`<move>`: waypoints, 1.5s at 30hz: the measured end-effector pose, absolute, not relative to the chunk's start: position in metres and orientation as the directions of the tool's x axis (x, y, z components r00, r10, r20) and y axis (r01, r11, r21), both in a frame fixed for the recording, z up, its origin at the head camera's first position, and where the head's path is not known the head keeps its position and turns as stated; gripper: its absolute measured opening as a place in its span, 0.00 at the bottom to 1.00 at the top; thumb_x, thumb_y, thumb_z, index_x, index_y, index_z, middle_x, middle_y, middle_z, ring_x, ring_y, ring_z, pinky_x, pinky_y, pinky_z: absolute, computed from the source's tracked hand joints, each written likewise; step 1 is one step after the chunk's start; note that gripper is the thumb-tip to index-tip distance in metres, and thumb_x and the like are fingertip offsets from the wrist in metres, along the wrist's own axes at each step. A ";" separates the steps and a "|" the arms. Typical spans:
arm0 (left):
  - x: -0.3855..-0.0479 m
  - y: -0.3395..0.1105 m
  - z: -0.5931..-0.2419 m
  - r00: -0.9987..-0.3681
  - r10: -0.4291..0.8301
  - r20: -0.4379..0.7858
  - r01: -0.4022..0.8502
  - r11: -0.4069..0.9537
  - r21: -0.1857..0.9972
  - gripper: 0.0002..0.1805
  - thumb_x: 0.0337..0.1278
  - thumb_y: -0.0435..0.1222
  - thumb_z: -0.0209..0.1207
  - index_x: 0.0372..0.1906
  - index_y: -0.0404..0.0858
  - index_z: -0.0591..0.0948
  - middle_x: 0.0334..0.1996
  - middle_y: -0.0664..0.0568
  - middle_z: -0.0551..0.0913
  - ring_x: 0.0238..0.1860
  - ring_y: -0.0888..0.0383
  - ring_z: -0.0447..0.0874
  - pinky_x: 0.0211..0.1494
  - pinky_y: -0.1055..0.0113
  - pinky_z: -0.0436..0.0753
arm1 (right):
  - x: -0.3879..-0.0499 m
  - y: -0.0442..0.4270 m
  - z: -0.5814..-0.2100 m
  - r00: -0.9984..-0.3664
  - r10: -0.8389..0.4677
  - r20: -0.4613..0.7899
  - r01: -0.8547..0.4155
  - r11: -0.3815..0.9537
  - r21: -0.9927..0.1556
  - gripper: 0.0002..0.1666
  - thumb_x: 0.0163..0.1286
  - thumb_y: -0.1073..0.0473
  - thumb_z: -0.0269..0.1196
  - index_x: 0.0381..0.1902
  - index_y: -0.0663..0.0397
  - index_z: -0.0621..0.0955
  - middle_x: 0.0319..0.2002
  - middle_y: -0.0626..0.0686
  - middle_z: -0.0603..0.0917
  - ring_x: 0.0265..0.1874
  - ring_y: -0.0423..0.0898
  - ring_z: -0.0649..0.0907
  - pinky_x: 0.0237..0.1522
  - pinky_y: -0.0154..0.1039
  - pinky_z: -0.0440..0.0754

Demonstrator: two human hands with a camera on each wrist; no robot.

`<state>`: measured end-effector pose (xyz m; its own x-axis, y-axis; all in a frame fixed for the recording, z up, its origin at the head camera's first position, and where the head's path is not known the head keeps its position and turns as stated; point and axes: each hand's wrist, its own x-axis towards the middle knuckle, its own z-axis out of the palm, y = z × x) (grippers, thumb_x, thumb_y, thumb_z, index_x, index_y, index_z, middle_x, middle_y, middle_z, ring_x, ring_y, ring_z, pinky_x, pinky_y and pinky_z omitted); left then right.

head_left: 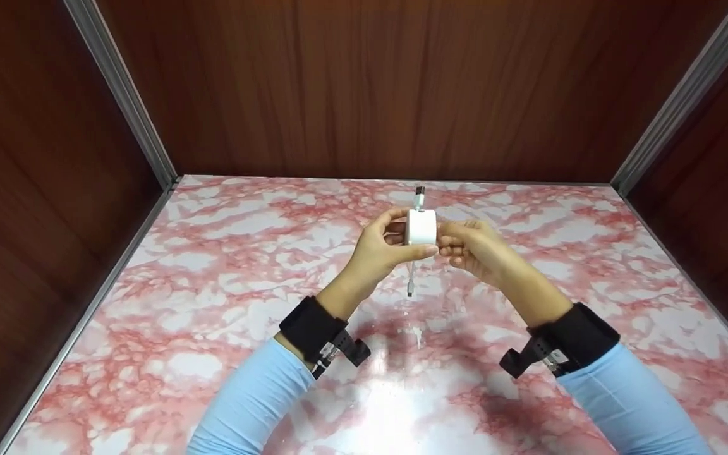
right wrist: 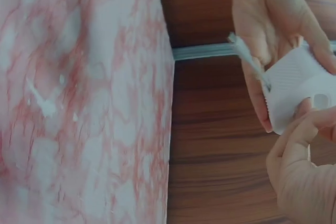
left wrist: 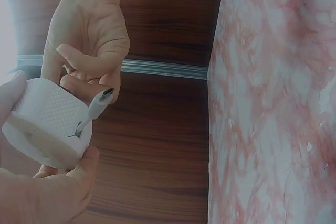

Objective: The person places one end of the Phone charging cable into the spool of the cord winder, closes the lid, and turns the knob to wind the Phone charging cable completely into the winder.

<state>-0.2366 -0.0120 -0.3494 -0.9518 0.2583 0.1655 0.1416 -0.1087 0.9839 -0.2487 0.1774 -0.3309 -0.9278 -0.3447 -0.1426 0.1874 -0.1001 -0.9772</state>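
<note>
A white block-shaped cable case [head_left: 421, 227] with rounded corners is held up above the table. My left hand [head_left: 380, 246] grips it, thumb on the near edge and fingers on the far side. From its far end sticks a USB plug [head_left: 419, 198]; a short cable with a smaller connector [head_left: 410, 289] hangs from the near end. Ridged texture and the small connector [left wrist: 100, 103] show in the left wrist view. My right hand [head_left: 474, 249] is at the right face, fingers loosely bent. In the right wrist view a fingertip [right wrist: 304, 107] touches that face beside a small square outline.
Below the hands lies a table [head_left: 212, 303] with a red and white marbled top. Brown wood-grain panels [head_left: 364, 88] stand behind and on both sides, joined by grey metal corner posts [head_left: 127, 95]. Both wrists wear black straps with small cameras [head_left: 354, 352].
</note>
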 end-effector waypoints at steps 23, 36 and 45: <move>-0.235 -0.014 -0.349 -0.936 0.315 0.155 0.099 -0.187 0.977 0.34 0.46 0.29 0.70 0.62 0.35 0.71 0.51 0.45 0.78 0.49 0.54 0.80 0.50 0.65 0.82 | -0.262 0.177 -0.362 -0.264 -0.325 0.908 -0.948 0.261 -0.182 0.15 0.44 0.82 0.70 0.24 0.60 0.82 0.28 0.56 0.84 0.26 0.45 0.75 0.26 0.27 0.71; -0.236 -0.013 -0.351 -0.953 0.236 0.187 0.168 -0.097 0.981 0.38 0.43 0.30 0.73 0.63 0.36 0.70 0.54 0.44 0.77 0.53 0.53 0.78 0.55 0.65 0.80 | -0.247 0.169 -0.340 -0.958 -0.285 -0.015 0.038 -0.075 -0.996 0.03 0.70 0.67 0.56 0.37 0.62 0.76 0.22 0.47 0.79 0.19 0.36 0.77 0.20 0.24 0.75; -0.237 -0.014 -0.352 -0.955 0.248 0.163 0.144 -0.094 0.985 0.38 0.43 0.33 0.73 0.63 0.36 0.70 0.53 0.44 0.77 0.51 0.53 0.79 0.52 0.65 0.81 | -0.247 0.178 -0.327 -0.912 -0.355 -0.204 0.228 -0.026 -0.973 0.08 0.70 0.66 0.55 0.35 0.54 0.81 0.22 0.46 0.80 0.19 0.34 0.76 0.19 0.22 0.75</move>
<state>-0.2372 -0.0141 -0.3517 -0.9548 0.2482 0.1634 0.1441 -0.0940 0.9851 -0.2472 0.1776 -0.3271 -0.9124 -0.3548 -0.2041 0.2279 -0.0264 -0.9733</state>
